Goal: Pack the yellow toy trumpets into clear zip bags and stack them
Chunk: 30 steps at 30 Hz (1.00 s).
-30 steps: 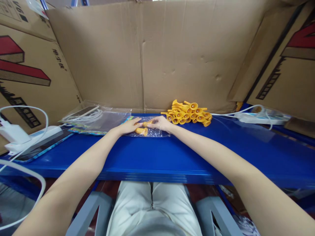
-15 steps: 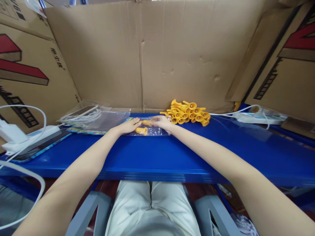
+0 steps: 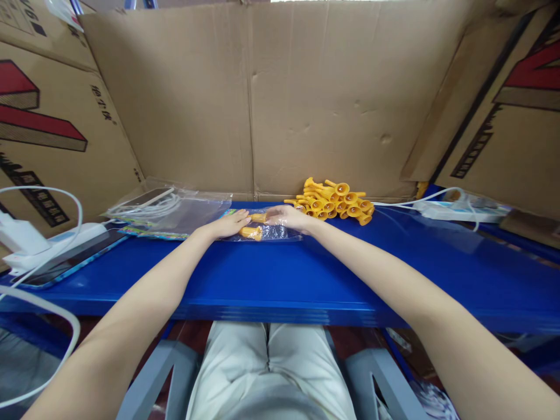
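Observation:
A small clear plastic bag lies on the blue table, with two yellow trumpet-shaped plastic pieces at its left end. My left hand rests flat on the bag's left edge, fingers stretched toward the pieces. My right hand lies over the bag's right part, fingers pinched round the upper yellow piece. Behind my right hand sits a heap of several more yellow pieces.
A stack of clear bags with printed cards lies to the left. A tablet, a white charger and cables occupy the far left. A power strip with cable lies at right. Cardboard walls enclose the table.
My right hand has lifted slightly and shifted a little right along the bag. The left hand and the lower yellow piece have stayed put.

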Each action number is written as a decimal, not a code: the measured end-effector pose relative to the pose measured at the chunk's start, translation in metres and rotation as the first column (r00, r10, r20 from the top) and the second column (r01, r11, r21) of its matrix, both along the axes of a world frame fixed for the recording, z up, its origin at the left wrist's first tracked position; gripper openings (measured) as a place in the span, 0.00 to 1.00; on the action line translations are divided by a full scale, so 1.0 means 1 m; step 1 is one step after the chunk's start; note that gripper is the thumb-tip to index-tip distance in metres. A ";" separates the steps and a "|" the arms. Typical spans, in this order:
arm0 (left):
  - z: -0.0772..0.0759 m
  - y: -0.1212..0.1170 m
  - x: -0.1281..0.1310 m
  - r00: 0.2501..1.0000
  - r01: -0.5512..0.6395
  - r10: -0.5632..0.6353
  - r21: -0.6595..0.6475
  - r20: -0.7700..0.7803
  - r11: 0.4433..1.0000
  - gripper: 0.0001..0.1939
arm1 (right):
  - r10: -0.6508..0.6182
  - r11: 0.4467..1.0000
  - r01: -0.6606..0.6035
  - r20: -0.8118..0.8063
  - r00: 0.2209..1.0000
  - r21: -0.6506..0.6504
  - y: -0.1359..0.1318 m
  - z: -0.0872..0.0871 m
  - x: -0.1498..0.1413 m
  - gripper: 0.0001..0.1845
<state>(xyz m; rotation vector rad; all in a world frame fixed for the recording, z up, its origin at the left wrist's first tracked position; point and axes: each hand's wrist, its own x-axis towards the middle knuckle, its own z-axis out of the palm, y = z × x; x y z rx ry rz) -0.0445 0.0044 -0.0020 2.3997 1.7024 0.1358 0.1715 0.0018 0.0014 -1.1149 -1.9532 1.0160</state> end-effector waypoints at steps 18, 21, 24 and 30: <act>-0.001 0.011 -0.021 0.998 -0.047 0.046 0.033 0.043 0.998 0.38 | -0.626 0.751 0.096 0.659 0.417 0.653 0.025 -0.001 0.066 0.21; -0.003 0.016 -0.027 0.998 -0.055 0.053 0.049 0.034 0.997 0.40 | -0.676 0.714 0.154 0.615 0.406 0.683 0.025 -0.002 0.062 0.21; -0.005 0.019 -0.030 0.999 -0.047 0.046 0.053 0.024 0.997 0.41 | -0.696 0.702 0.231 0.579 0.425 0.674 0.026 -0.001 0.059 0.20; -0.004 0.018 -0.029 0.998 -0.051 0.050 0.047 0.026 0.998 0.40 | -0.715 0.641 0.382 0.337 0.613 0.666 0.034 0.006 0.069 0.22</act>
